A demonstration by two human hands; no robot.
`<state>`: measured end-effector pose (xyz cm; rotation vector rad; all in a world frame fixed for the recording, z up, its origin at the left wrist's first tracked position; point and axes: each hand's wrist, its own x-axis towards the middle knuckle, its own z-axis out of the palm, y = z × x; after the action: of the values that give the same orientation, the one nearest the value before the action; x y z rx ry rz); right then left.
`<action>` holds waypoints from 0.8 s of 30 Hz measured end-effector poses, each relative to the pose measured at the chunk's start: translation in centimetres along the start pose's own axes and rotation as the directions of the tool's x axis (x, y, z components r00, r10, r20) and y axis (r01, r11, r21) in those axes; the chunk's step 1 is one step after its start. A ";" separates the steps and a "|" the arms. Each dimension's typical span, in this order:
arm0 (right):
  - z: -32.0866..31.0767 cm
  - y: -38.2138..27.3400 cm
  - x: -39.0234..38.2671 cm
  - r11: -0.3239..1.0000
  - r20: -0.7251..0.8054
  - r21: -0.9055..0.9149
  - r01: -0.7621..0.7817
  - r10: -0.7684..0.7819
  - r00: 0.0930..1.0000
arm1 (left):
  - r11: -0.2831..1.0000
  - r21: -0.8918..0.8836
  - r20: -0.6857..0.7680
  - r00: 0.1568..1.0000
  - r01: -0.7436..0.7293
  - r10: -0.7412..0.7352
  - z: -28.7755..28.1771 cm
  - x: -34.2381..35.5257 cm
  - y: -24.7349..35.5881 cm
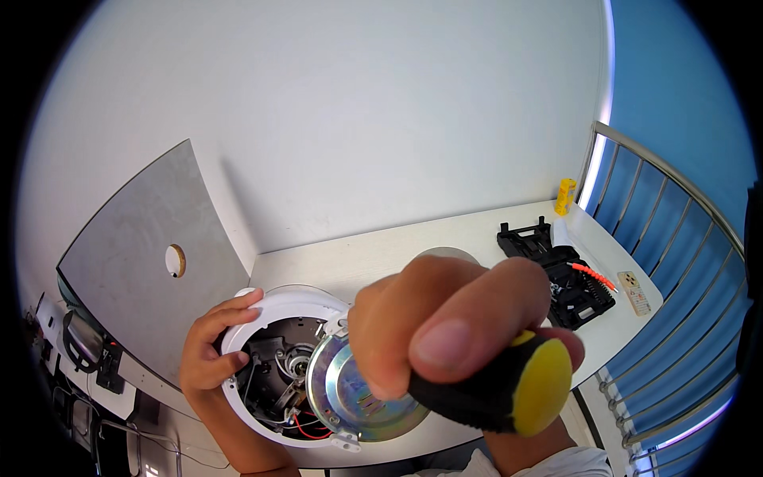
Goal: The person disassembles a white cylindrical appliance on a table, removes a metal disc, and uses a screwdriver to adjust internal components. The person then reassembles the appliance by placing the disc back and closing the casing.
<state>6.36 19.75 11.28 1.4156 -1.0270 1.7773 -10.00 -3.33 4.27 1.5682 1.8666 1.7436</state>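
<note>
Left hand (208, 346) grips the left rim of the white round housing (302, 300), index finger and thumb spaced apart on the rim, other fingers partly hidden. Housing sits by worktop (350, 262) near edge, left half, open side showing dark insides and a red wire (315, 434). Shiny metal disc (358, 391) overlaps the housing's right side, tilt unclear. Right hand (469, 318) above disc, fingers wrapped tight round a black-and-yellow tool handle (497, 389); far end hidden behind hand, contact can't tell. Black tool case (584, 306) toward worktop right end, orange flexible shaft (594, 277) lying on it; beige remote (634, 292) near right edge; yellow object (565, 197) at back right corner. Grey panel (131, 230) with round hole upright at left end.
</note>
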 end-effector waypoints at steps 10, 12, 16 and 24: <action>0.6 -0.2 1.7 0.997 0.069 0.048 -0.058 0.055 0.996 | 0.996 -0.053 0.048 0.996 -0.074 0.077 0.9 2.2 -0.2; 1.2 2.3 1.1 0.999 0.031 0.040 -0.003 0.002 1.000 | 0.999 -0.013 0.003 1.000 -0.029 0.029 -0.1 -0.1 -0.1; 0.1 0.4 1.3 0.926 0.103 -0.377 0.025 0.016 0.995 | 0.998 -0.023 0.006 0.999 -0.050 0.050 0.4 0.5 0.0; 0.7 -0.1 -0.2 0.948 -0.072 -0.283 -0.145 0.130 0.989 | 0.999 -0.029 0.009 1.000 -0.026 0.026 0.3 0.0 -0.3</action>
<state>6.84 19.16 11.15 1.1357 -1.3237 1.6695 -9.94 -3.06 3.87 1.5944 1.8169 1.7620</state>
